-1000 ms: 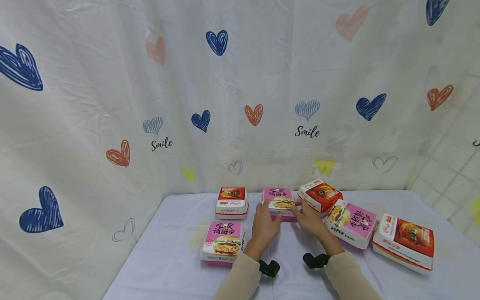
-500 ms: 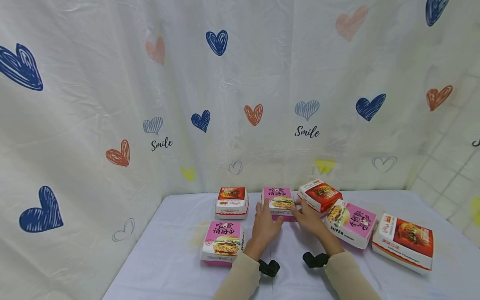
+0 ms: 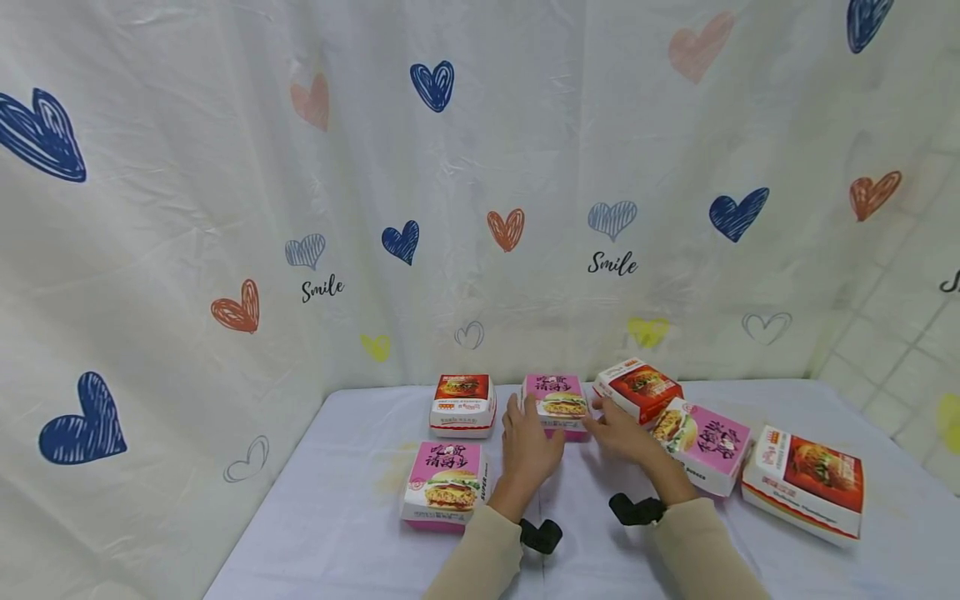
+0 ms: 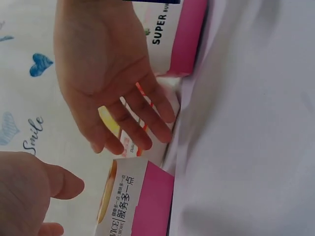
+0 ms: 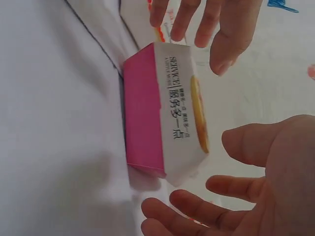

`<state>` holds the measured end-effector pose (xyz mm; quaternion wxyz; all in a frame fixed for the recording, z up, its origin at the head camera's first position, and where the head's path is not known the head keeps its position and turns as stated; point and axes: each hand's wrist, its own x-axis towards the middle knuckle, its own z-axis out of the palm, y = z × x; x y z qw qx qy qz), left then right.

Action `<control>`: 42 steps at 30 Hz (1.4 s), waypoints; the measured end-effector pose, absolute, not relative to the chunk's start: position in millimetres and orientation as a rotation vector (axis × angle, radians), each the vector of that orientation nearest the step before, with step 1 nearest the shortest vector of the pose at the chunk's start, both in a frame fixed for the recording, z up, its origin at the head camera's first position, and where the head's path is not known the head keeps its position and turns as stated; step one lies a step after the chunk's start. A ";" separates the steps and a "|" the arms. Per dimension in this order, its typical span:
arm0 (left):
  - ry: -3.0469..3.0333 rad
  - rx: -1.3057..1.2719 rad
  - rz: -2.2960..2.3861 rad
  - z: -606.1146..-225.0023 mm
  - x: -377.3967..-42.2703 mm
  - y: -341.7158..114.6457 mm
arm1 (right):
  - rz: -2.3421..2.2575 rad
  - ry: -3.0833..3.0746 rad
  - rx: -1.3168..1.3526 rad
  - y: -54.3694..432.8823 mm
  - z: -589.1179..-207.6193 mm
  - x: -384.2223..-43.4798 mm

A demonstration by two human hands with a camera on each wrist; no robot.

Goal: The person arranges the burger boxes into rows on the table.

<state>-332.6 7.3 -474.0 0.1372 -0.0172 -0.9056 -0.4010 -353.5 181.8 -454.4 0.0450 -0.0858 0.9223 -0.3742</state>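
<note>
A pink-and-white burger box [image 3: 555, 406] sits at the back middle of the table, between both hands. My left hand [image 3: 527, 450] is at its left side with the fingers spread; in the left wrist view, the palm and fingers of the left hand [image 4: 106, 69] stand apart from the box [image 4: 153, 199]. On the other side is my right hand [image 3: 622, 435]. The right wrist view has the right hand [image 5: 290, 172] with fingers extended and a gap between it and the box [image 5: 143, 110]. Neither hand grips anything.
To the left stand a red-and-white burger box [image 3: 463, 408] and a pink one [image 3: 446, 485] nearer the front. On the right are a red box [image 3: 641, 390], a tilted pink box [image 3: 708, 446] and another red box [image 3: 806, 483]. A heart-printed curtain [image 3: 525, 150] hangs behind the white-covered table [image 3: 330, 500].
My right wrist has shifted slightly to the right, and the left fingers have eased outward. The middle pink box stays where it was. The head view has turned very slightly.
</note>
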 end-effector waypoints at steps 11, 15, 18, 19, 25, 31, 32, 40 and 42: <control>-2.341 -0.178 -1.375 -454.6 -324.7 20.6 | -1.225 2.824 -0.379 208.4 -414.4 -334.9; -2.276 -0.303 -1.411 -450.6 -316.7 27.6 | -1.279 2.893 -0.444 227.9 -397.1 -327.0; -2.256 -0.440 -1.412 -446.2 -307.5 37.8 | -1.350 2.930 -0.465 247.4 -380.1 -316.7; -2.254 -0.492 -1.415 -444.6 -303.4 42.3 | -1.360 2.952 -0.461 255.0 -374.7 -312.8; -2.379 -0.805 -1.364 -439.9 -270.2 79.3 | -1.279 3.113 -0.341 306.0 -358.8 -292.0; -2.617 -1.026 -1.220 -442.7 -243.0 123.0 | -1.035 3.136 -0.210 361.4 -376.6 -279.6; -2.666 -1.034 -1.197 -443.9 -240.2 129.3 | -0.999 3.130 -0.197 371.1 -381.4 -278.2; -2.972 -0.920 -1.007 -459.2 -230.4 164.9 | -0.826 3.078 -0.142 427.6 -415.3 -276.2; -3.015 -0.896 -0.973 -463.2 -228.8 170.1 | -0.810 3.062 -0.112 434.0 -420.4 -275.7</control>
